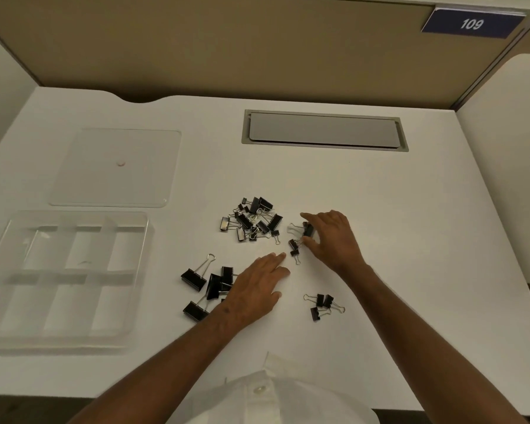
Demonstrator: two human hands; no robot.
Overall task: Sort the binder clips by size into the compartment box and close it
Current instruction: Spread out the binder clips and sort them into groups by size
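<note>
Black binder clips lie in groups on the white desk. A mixed pile [253,220] sits mid-desk. Several large clips [210,284] lie to the left of my left hand [254,290], which rests flat with straight fingers, partly covering them. Three medium clips [323,303] lie near the front right. My right hand [331,237] pinches a medium clip [307,230] between fingers and thumb, with two small clips [293,247] just below it. The clear compartment box [65,280] stands open at the left with nothing in its compartments. Its clear lid [117,166] lies flat behind it.
A grey cable hatch [323,131] is set into the desk at the back. Tan partition walls enclose the desk, with a blue sign reading 109 [471,24] at the upper right. My white shirt [266,399] shows at the front edge.
</note>
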